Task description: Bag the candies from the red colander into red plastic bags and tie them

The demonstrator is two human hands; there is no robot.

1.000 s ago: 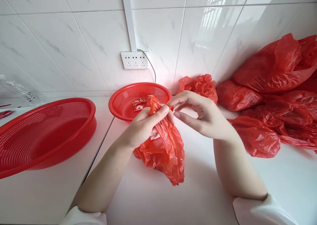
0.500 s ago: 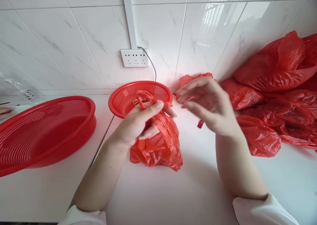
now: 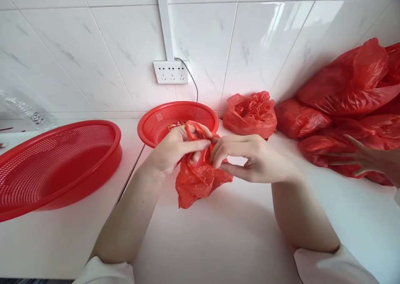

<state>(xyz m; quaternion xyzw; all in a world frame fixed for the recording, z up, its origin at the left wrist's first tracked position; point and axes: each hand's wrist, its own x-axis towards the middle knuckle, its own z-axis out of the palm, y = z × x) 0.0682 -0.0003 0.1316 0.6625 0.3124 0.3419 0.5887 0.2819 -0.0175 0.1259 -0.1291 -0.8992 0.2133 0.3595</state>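
A crumpled red plastic bag (image 3: 200, 180) hangs between my hands over the white table, its looped top gathered at the fingers. My left hand (image 3: 175, 148) is closed around that upper part, thumb pressed across it. Against the bag's right side, my right hand (image 3: 246, 155) pinches the plastic with thumb and fingers. Just behind them stands a small red mesh basket (image 3: 153, 117) with some small printed packets (image 3: 175, 125) in it, partly covered by my left hand. What is inside the bag, if anything, does not show.
A large red basket (image 3: 106, 167) stands on the left. By the wall sits an open red bag (image 3: 250, 115). Filled red bags (image 3: 346, 88) are piled at the right, where another person's hand (image 3: 365, 157) reaches in. A socket strip (image 3: 171, 72) is on the tiled wall.
My right hand has come down and left onto the bag. The bag's lower part has drawn up and swung right. Another person's hand has appeared at the right, over the pile.
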